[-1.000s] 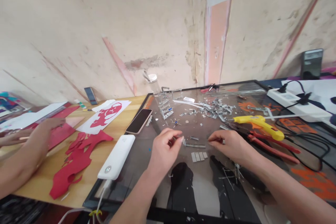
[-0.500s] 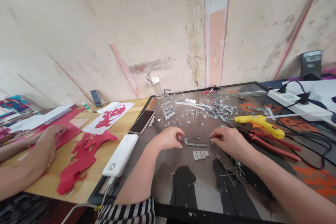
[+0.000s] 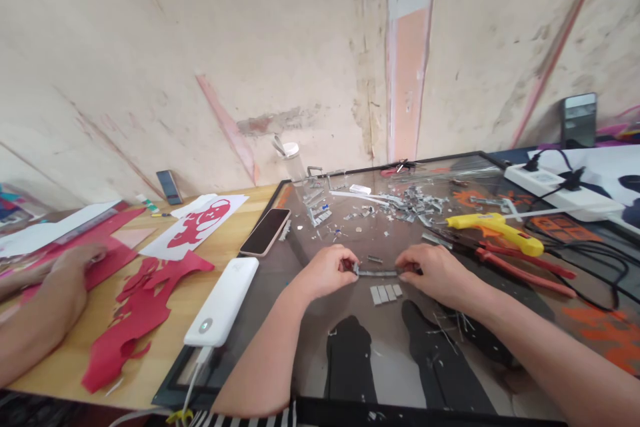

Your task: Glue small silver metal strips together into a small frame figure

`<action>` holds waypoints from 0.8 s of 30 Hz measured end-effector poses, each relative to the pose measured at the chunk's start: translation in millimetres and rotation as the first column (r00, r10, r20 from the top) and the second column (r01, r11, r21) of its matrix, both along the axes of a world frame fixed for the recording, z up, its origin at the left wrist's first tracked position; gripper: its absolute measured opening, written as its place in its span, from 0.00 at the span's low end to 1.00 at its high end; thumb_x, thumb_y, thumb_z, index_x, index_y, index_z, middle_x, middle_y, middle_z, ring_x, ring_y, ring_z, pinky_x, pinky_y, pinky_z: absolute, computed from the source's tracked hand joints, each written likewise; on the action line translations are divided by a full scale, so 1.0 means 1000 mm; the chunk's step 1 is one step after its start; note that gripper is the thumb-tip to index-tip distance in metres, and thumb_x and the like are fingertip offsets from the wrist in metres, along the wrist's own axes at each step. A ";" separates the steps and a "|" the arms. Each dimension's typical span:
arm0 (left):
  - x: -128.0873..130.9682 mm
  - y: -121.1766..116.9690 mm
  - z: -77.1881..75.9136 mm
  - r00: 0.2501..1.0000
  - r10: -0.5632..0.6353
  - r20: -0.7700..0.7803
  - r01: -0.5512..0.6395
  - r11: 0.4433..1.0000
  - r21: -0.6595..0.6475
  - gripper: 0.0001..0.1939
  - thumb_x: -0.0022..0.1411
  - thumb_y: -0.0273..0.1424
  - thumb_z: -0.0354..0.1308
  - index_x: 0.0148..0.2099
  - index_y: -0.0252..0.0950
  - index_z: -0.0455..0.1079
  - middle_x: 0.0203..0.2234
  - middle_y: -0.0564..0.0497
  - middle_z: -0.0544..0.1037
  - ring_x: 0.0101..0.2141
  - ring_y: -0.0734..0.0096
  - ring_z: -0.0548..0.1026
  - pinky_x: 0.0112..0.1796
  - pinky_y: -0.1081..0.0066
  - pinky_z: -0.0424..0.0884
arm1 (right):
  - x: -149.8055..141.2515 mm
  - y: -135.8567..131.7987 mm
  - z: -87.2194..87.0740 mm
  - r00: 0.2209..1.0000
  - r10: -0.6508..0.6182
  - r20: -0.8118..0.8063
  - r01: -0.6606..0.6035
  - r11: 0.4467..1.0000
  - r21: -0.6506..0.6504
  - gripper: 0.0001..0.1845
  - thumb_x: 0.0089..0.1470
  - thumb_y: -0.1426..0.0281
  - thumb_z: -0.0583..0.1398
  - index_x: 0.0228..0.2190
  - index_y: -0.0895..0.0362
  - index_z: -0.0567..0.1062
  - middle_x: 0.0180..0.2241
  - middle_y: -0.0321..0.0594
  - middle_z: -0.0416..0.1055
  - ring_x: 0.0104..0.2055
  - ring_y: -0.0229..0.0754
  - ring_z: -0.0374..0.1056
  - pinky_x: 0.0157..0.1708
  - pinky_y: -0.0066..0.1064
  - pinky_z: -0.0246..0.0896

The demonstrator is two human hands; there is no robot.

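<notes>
Gray strip (image 3: 379, 273) | L hand (image 3: 329, 271) pinching L end | R hand (image 3: 429, 267) pinching R end

Left hand (image 3: 327, 271), right hand (image 3: 431, 268); both curled inward

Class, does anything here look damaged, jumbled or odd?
Yes: the wall has a dark, worn-looking patch, apparently damaged. On the glossy tabletop, grey scraps lie in a jumbled heap, unlike the four grey pieces lined up nearer the camera.

Left hand (image 3: 333, 272) and right hand (image 3: 429, 271) mask the ends of a grey strip (image 3: 377, 273); striped sleeve (image 3: 245, 421), co-worker's arms (image 3: 45, 317) run out of view.
</notes>
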State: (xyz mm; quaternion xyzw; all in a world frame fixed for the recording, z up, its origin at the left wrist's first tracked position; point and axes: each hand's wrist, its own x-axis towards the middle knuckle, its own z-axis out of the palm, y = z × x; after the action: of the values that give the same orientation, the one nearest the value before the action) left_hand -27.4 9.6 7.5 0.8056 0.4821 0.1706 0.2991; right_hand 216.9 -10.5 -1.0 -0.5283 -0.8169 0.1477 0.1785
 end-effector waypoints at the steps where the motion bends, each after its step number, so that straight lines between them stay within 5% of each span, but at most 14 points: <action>1: 0.000 -0.001 0.000 1.000 -0.004 0.002 0.004 1.000 0.013 0.11 0.50 0.30 0.58 0.38 0.36 0.74 0.32 0.51 0.73 0.28 0.72 0.70 0.31 0.73 0.67 | 0.000 0.000 0.000 1.000 0.003 0.005 -0.003 1.000 0.001 0.10 0.45 0.72 0.57 0.31 0.53 0.78 0.29 0.37 0.75 0.35 0.43 0.68 0.36 0.32 0.58; 7: 0.002 -0.004 0.000 0.996 0.009 0.088 -0.009 1.000 0.009 0.10 0.50 0.29 0.59 0.37 0.35 0.74 0.31 0.50 0.74 0.29 0.71 0.71 0.31 0.73 0.68 | -0.002 0.003 -0.002 1.000 0.019 0.002 -0.019 1.000 0.002 0.10 0.46 0.72 0.59 0.31 0.52 0.78 0.27 0.36 0.74 0.34 0.43 0.68 0.35 0.32 0.58; 16: 0.006 -0.004 0.007 0.899 0.140 0.415 -0.010 0.954 -0.301 0.10 0.49 0.26 0.60 0.37 0.32 0.71 0.27 0.52 0.74 0.27 0.75 0.70 0.30 0.74 0.65 | -0.003 0.001 0.000 0.995 -0.012 -0.095 0.014 1.000 0.020 0.08 0.46 0.71 0.59 0.30 0.54 0.77 0.30 0.38 0.75 0.35 0.43 0.69 0.37 0.32 0.60; 24: 0.008 -0.006 0.015 0.733 0.256 0.630 0.008 0.923 -0.385 0.13 0.48 0.29 0.64 0.38 0.31 0.72 0.32 0.49 0.75 0.32 0.72 0.74 0.32 0.73 0.69 | -0.008 -0.006 0.011 0.902 -0.036 -0.431 -0.059 0.977 -0.205 0.10 0.46 0.70 0.57 0.32 0.55 0.77 0.31 0.36 0.78 0.34 0.42 0.72 0.37 0.32 0.65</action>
State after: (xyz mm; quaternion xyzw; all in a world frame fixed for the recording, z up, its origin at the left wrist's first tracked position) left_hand -19.2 3.7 22.9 0.5862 0.4188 0.3762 0.5826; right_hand 208.6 -16.5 9.8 -0.4937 -0.7394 0.3489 0.2965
